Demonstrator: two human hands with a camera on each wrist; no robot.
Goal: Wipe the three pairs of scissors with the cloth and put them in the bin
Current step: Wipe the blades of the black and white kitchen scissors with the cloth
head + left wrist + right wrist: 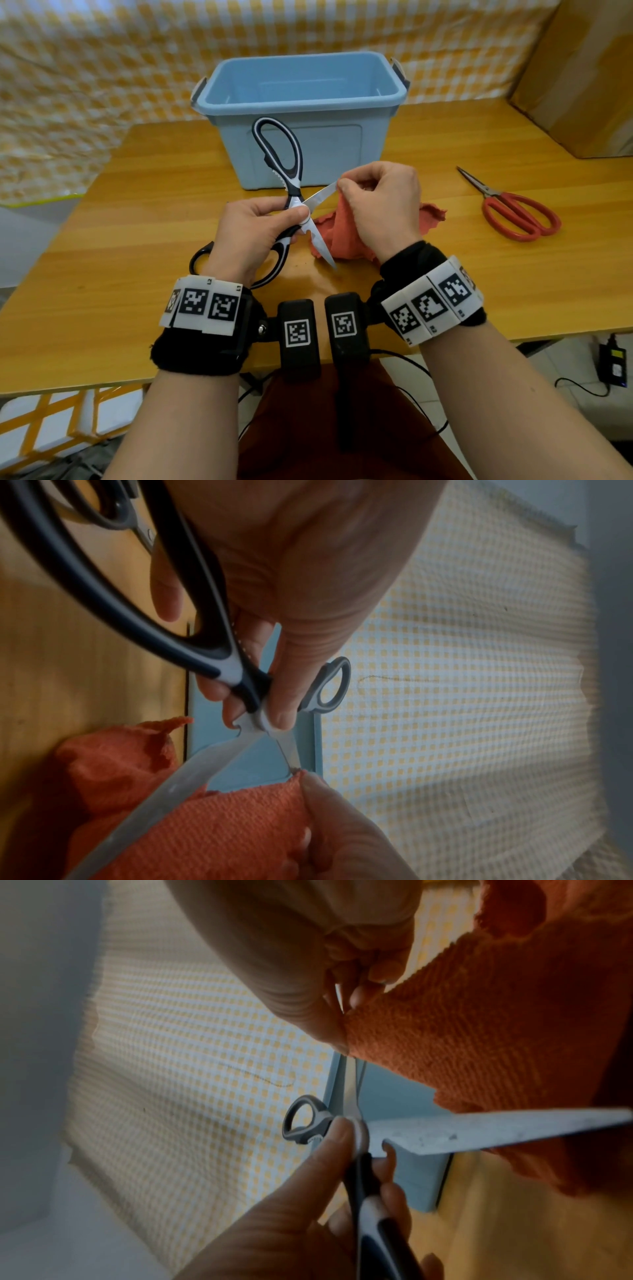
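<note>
The right hand [380, 205] and cloth [346, 233] cover the tip of one blade of the open scissors [291, 192]. A third pair [202, 255] lies mostly hidden behind the left hand [250, 233], only a black loop showing.

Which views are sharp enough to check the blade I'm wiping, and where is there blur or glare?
Head view: sharp at centre, black-and-white scissors and cloth clear, edges bowed and soft, glare on the table. Left wrist view: dim, near handle blurred. Right wrist view: dim and soft, yet specks show on the blade.

No legible text — only coded markers
</note>
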